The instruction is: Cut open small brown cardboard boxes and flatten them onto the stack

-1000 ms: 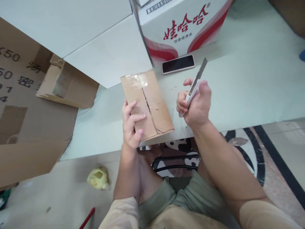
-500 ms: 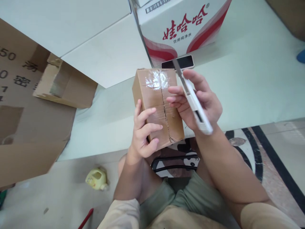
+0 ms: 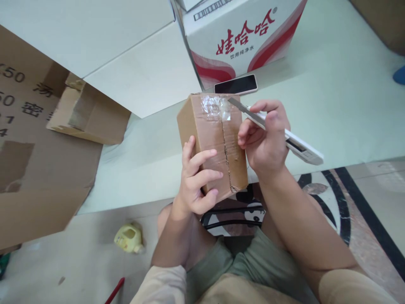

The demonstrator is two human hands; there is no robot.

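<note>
A small brown cardboard box (image 3: 210,135) stands tilted at the table's near edge. Clear shiny tape covers the far end of its top seam; nearer to me the seam shows as a ragged dark line. My left hand (image 3: 199,181) grips the box's left side, fingers spread over the top face. In my right hand (image 3: 267,137) is a white utility knife (image 3: 302,147), pinched between thumb and fingers with its blade extended. The blade tip is over the taped far end, close to the seam; whether it touches the tape I cannot tell.
Behind the box lies a black-screened phone (image 3: 236,84), before a white and red carton (image 3: 243,42). A large white box (image 3: 142,71) stands left of it. Farther left are an opened brown box (image 3: 95,114) and a big carton (image 3: 47,169). A yellow plastic container (image 3: 129,238) rests on the floor.
My right hand has turned the knife from upright to a flatter slant, its blade now lower over the tape. The small box and my left hand have shifted slightly right.
</note>
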